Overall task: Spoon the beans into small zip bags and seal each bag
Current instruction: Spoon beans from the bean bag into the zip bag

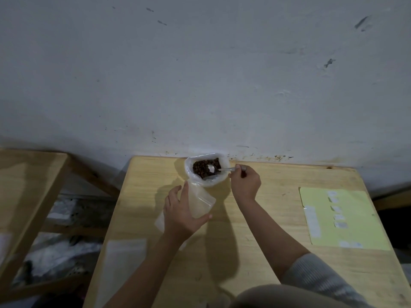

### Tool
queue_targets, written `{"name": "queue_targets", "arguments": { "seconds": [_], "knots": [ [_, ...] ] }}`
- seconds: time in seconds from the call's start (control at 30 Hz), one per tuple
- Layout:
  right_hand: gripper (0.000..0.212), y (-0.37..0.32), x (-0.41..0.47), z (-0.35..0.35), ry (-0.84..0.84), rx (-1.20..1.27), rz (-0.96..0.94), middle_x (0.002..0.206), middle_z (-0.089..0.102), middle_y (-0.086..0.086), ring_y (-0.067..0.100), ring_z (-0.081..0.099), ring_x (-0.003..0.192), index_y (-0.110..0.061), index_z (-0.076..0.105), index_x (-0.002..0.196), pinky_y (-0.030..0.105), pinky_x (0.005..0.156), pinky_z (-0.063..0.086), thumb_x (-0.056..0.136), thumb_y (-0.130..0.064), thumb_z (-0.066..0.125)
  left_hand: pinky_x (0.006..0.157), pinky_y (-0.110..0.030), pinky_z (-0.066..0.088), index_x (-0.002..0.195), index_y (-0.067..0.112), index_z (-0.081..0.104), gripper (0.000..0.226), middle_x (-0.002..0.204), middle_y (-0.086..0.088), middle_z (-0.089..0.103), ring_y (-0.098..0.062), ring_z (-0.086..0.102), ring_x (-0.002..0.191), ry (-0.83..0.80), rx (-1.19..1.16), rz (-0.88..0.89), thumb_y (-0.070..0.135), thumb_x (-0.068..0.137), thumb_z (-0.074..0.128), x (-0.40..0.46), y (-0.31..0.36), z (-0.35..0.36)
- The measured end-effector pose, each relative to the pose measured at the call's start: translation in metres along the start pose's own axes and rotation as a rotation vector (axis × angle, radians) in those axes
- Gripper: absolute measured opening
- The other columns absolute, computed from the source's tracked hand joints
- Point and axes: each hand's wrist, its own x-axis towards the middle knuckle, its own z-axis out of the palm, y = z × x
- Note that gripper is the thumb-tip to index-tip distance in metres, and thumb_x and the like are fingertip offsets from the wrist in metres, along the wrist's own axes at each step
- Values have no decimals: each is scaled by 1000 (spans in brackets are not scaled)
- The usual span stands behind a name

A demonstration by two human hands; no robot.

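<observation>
While gripping the spoon (219,169) handle, right hand (244,181) dips the bowl into dark beans (203,166) inside the far plastic bag (208,172) by the wall. Left hand (180,213) grips small zip bag (200,201), just nearer on the wooden table (255,218).

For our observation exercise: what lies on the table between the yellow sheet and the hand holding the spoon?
Nothing: in the head view, only bare wooden table separates the yellow sheet from the right hand holding the spoon.
</observation>
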Motion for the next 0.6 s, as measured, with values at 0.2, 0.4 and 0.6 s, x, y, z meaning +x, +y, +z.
{"name": "queue_targets", "arguments": {
  "seconds": [0.2,0.4,0.6],
  "knots": [
    [23,3,3,4,45,200,294,69,70,11,22,70,65,-16,62,70,41,73,59,92,-15,56,96,-45,39,143,12,35,116,130,-17,41,-33,43,118,0,22,9,76,49,58,-1,-1,0],
    [15,1,5,-4,69,341,435,60,65,7,17,65,55,-8,64,77,41,74,59,90,-13,59,94,-46,43,142,12,37,117,127,-16,43,-33,46,114,5,42,9,78,48,59,-3,-6,2],
    [14,-5,6,-19,53,422,429,68,64,12,17,64,59,2,64,92,24,54,55,91,-10,58,97,-46,39,145,14,33,119,131,-16,40,-32,42,119,-3,40,-11,80,48,56,-5,-5,-2]
  ]
}}
